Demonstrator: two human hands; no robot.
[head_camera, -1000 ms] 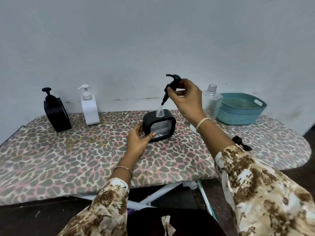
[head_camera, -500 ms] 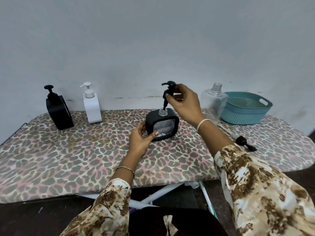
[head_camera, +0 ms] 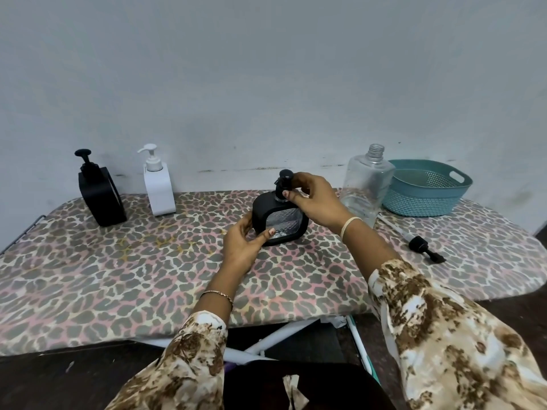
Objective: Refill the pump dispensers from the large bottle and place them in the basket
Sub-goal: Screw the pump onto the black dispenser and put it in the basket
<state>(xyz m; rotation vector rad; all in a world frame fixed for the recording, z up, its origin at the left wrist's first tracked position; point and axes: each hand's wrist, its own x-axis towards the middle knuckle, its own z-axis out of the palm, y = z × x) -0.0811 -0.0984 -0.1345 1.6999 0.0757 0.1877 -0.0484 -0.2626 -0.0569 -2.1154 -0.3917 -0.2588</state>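
Head view: three dispensers (head_camera: 279,216), one basket (head_camera: 426,192).

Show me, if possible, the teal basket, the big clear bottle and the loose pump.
teal basket (head_camera: 426,199): head view, front wall.
big clear bottle (head_camera: 365,184): head view, body.
loose pump (head_camera: 418,244): head view, black collar.
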